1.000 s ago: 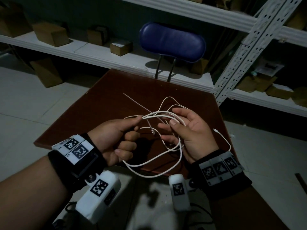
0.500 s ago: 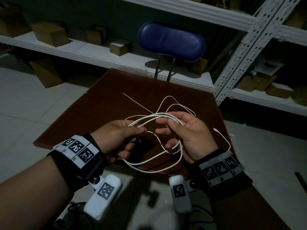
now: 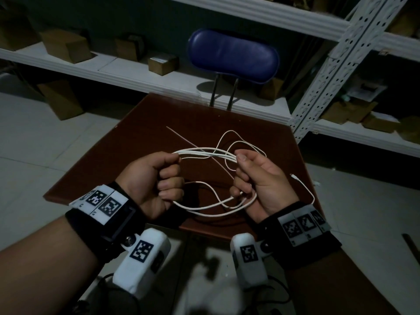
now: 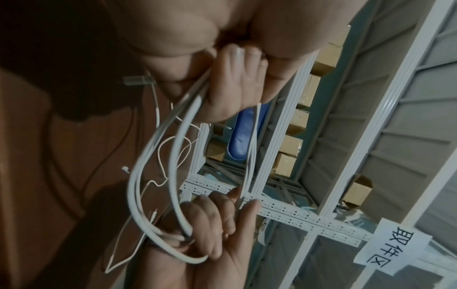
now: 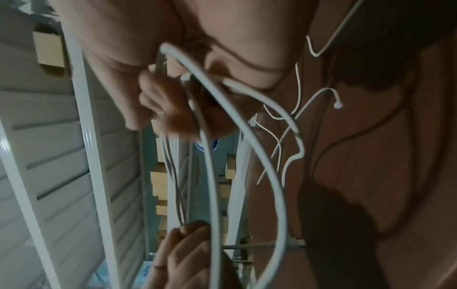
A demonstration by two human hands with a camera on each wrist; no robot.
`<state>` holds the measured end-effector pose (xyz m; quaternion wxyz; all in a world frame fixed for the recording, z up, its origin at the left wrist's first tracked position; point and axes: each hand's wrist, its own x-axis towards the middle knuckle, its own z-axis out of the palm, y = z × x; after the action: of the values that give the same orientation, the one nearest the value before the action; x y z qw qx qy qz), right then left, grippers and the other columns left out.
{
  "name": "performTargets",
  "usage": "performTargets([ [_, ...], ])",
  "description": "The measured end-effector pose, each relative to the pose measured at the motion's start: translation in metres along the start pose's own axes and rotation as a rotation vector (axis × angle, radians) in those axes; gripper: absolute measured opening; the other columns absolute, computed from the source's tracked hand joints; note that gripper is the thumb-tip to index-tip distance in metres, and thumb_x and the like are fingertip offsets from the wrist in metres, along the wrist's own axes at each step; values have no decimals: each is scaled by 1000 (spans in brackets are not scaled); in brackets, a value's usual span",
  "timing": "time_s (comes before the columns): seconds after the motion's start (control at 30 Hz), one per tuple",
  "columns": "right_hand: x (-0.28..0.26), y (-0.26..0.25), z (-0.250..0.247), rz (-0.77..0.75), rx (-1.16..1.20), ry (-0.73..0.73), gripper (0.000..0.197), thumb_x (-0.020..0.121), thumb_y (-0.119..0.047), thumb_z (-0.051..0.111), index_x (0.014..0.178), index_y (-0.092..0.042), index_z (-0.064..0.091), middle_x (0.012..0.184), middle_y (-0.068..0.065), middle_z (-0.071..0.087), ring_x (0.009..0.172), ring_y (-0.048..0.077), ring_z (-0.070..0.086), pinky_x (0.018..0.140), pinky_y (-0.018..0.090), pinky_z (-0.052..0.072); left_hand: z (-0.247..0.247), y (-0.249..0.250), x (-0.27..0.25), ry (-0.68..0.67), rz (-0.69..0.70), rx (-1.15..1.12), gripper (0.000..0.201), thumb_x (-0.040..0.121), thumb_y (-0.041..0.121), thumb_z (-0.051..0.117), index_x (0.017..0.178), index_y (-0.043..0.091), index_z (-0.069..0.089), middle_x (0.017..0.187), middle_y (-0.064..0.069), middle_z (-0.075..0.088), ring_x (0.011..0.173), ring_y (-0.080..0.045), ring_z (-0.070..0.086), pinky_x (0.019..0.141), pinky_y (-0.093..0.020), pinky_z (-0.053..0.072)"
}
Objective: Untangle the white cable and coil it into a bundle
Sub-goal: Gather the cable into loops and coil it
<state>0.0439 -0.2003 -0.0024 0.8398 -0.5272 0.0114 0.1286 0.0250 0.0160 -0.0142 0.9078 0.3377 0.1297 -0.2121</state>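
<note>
The white cable (image 3: 205, 153) is stretched in several loops between my two hands above the brown table (image 3: 127, 144). My left hand (image 3: 156, 180) is a fist with thumb and forefinger pinching the left ends of the loops. My right hand (image 3: 256, 176) pinches the right ends between thumb and forefinger, and its lower fingers curl round the hanging strands (image 3: 216, 208). A free end with a small plug (image 3: 294, 177) trails past my right wrist. In the left wrist view the cable (image 4: 148, 176) arcs from my left hand (image 4: 230, 86) down to the right. The right wrist view shows the cable (image 5: 247, 127) leaving my right hand (image 5: 168, 101).
A blue-backed chair (image 3: 231, 56) stands behind the table's far edge. White metal shelving (image 3: 113, 73) with several cardboard boxes (image 3: 66, 45) runs along the back, and a perforated upright (image 3: 329, 71) stands at the right. A thin line (image 3: 181, 138) crosses the tabletop. Tiled floor lies on both sides.
My hands moved apart, pulling the upper loops taut and nearly straight. My left hand closed into a tighter fist, and my right fingers curled round the lower strands.
</note>
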Motion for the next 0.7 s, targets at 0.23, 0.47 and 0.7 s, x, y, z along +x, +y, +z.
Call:
performTargets([
  [0.23, 3, 9, 0, 36, -235, 63, 21, 93, -33, 68, 93, -12, 63, 50, -5, 31, 38, 7, 23, 37, 15, 19, 2, -6, -2, 21, -35, 1, 33, 92, 41, 53, 69, 20, 42, 60, 6, 18, 39, -10, 20, 40, -21, 16],
  [0.47, 0, 8, 0, 126, -264, 25, 36, 95, -40, 64, 73, -13, 54, 47, -4, 28, 34, 8, 27, 38, 19, 29, 3, -7, -3, 37, -51, 15, 28, 93, 39, 48, 73, 20, 44, 60, 6, 23, 38, -9, 21, 39, -20, 15],
  [0.7, 4, 2, -1, 111, 55, 79, 44, 95, -43, 63, 62, -21, 42, 45, -5, 25, 32, 9, 22, 37, 21, 25, 3, -3, -1, -2, -50, -38, 43, 96, 43, 42, 64, 15, 37, 47, 4, 26, 40, -8, 24, 39, -19, 19],
])
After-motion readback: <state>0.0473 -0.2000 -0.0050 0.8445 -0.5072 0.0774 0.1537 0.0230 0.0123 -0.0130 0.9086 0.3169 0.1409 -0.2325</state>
